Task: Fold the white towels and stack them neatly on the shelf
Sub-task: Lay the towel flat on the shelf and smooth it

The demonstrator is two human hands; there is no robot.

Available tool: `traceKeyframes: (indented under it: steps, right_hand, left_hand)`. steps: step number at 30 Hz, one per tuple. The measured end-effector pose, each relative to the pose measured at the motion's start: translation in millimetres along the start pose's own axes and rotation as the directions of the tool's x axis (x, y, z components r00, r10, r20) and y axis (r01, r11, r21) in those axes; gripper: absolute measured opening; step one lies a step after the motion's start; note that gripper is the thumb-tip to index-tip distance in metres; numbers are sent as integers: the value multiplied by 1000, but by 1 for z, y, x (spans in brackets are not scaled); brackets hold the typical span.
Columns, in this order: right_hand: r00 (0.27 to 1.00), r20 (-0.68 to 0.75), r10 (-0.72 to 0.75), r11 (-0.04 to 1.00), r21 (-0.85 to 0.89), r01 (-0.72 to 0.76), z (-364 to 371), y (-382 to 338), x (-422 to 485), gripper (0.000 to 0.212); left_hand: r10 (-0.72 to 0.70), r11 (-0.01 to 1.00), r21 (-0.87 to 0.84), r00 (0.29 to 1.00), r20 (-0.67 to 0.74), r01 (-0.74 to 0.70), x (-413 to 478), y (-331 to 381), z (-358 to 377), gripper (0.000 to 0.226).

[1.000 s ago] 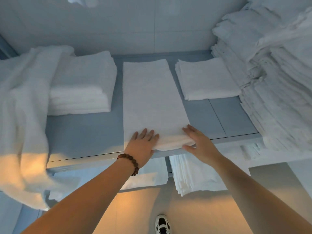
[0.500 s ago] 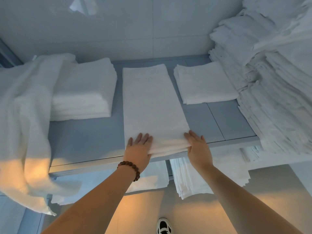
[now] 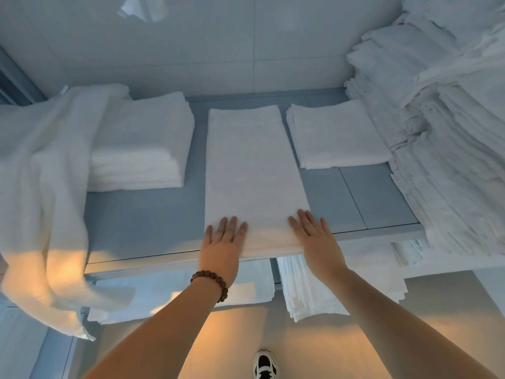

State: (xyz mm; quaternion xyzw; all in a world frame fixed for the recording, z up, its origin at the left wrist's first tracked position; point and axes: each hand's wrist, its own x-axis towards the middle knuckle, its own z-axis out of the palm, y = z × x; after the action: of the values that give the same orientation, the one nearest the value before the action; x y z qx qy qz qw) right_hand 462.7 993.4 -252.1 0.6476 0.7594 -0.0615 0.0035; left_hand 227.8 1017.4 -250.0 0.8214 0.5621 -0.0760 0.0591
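Note:
A long white towel (image 3: 251,170), folded into a narrow strip, lies lengthwise on the grey-blue shelf (image 3: 142,222), its near end at the shelf's front edge. My left hand (image 3: 222,247), with a bead bracelet on the wrist, lies flat with straight fingers on the towel's near left corner. My right hand (image 3: 317,242) lies flat on the near right corner. A stack of folded towels (image 3: 142,143) stands to the left and a low folded pile (image 3: 336,135) to the right.
A loose towel (image 3: 41,187) drapes over the shelf's left end and hangs past its edge. A tall untidy heap of white towels (image 3: 448,127) fills the right side. More towels (image 3: 314,288) lie on a lower shelf. My shoe (image 3: 263,365) shows on the floor.
Both hands have flattened onto the towel's near end; the right hand turned from gripping the corner to lying palm down with fingers pointing forward. The towel has stayed in place.

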Motion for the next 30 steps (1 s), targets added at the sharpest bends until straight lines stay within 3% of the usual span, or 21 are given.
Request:
traceKeyframes:
  steps: [5,11,15,20,25,30]
  right_hand:
    - [990,67,-128,992,1,128,-4,-3,-4,82]
    - [979,22,-205,975,-86,206,9,-33,-3,83]
    - [986,-17,-167,970,-182,161,18,-62,10,68]
    - [995,-47,-84,974,-216,72,20,-58,9,67]
    - [995,-91,-43,988,-151,29,18,-30,-1,79]
    - [1000,-22,0,990,-139,-3,26,-18,-4,95]
  left_hand:
    - [58,997,40,998,26,-59,-10,6,3,82]
    - [65,991,119,997,-32,-60,-7,22,10,85]
    - [81,987,145,993,-84,-68,-2,36,14,78]
    - [53,994,100,992,-110,-42,-1,29,25,70]
    - [15,998,68,994,-113,-8,-9,-1,29,92]
    - [-27,999,16,997,-71,28,-13,-5,31,90]
